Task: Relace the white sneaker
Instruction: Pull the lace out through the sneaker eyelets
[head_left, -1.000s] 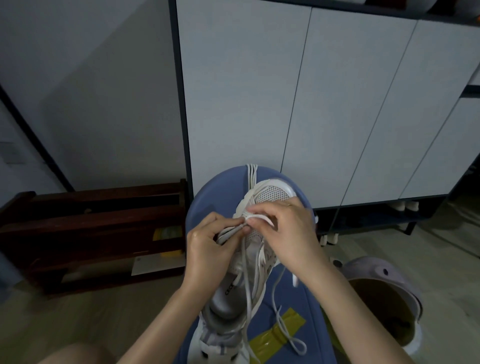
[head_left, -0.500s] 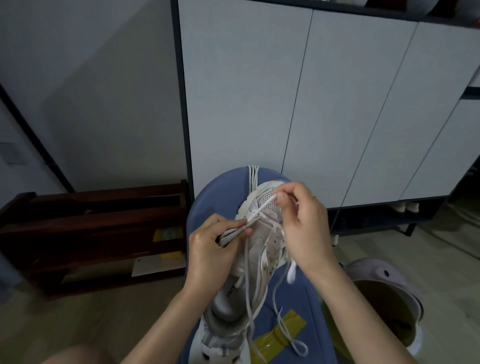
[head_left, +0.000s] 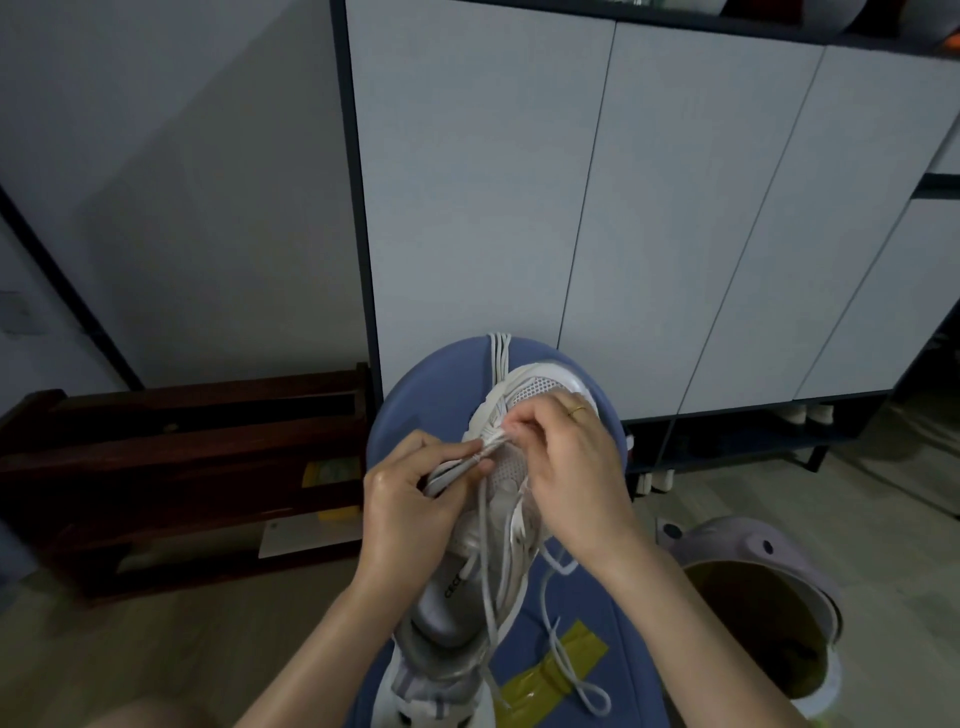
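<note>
While the white mesh-toed sneaker (head_left: 511, 499) lies toe-away on the rounded blue padded board (head_left: 431, 395), its white flat lace (head_left: 485, 525) is pinched near the toe eyelets by both hands; the left hand (head_left: 410, 501) is curled round a bundled strand, and the right hand (head_left: 566, 462), bearing a thin gold ring (head_left: 576, 411), is closed on the same lace just beside it; loose lace ends trail across a strip of yellow tape (head_left: 563, 667).

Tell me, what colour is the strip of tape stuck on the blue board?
Yellow tape, seen best in the head view, near the loose lace end.
</note>
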